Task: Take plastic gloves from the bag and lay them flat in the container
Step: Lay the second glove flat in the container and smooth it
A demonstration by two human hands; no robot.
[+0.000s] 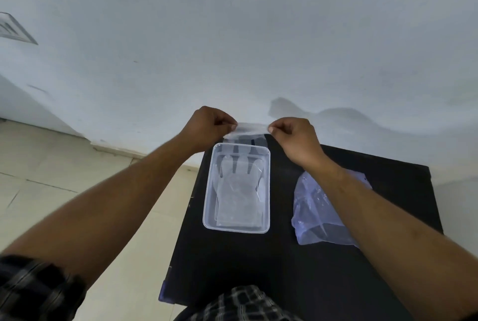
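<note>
We hold a thin plastic glove (252,131) stretched between both hands above the far end of the clear container (210,207), left hand (209,126) pinching one corner of the cuff and right hand (294,139) pinching the other, each grip clenched on the film between thumb and forefinger. We keep the cuff taut because this film is limp and clings to itself; spread wide, it hangs straight, its fingers dangling toward the container's far rim, so it can go down flat. At least one glove already lies inside, fingers pointing away from us, and we judge this one is lined up to match. The bag (318,212) lies crumpled on the black worktop (232,269) just right of the container, under our right forearm, within easy reach.
</note>
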